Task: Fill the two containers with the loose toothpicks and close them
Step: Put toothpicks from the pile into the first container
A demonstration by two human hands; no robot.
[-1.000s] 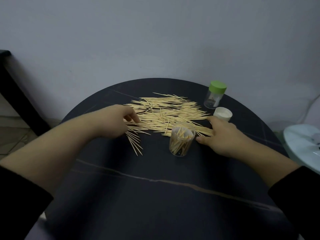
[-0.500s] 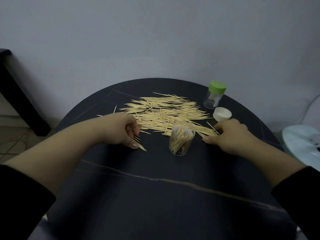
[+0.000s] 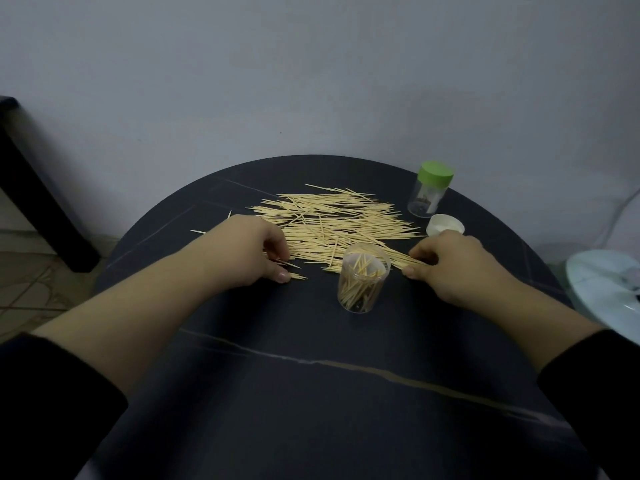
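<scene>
Head view: left hand (image 3: 252, 251) pinches toothpicks (image 3: 332, 220), right hand (image 3: 450, 265) grips more; open jar (image 3: 362, 285) between them, white lid (image 3: 445, 224) beyond.

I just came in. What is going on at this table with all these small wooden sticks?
A person is gathering toothpicks from a pile on a dark round table. The left hand pinches a few at the pile's near left edge, and the right hand pinches a bundle at its right end. Between the hands stands an open clear container, partly filled. A white lid lies just behind the right hand. A green-lidded container stands closed at the far right.
</scene>
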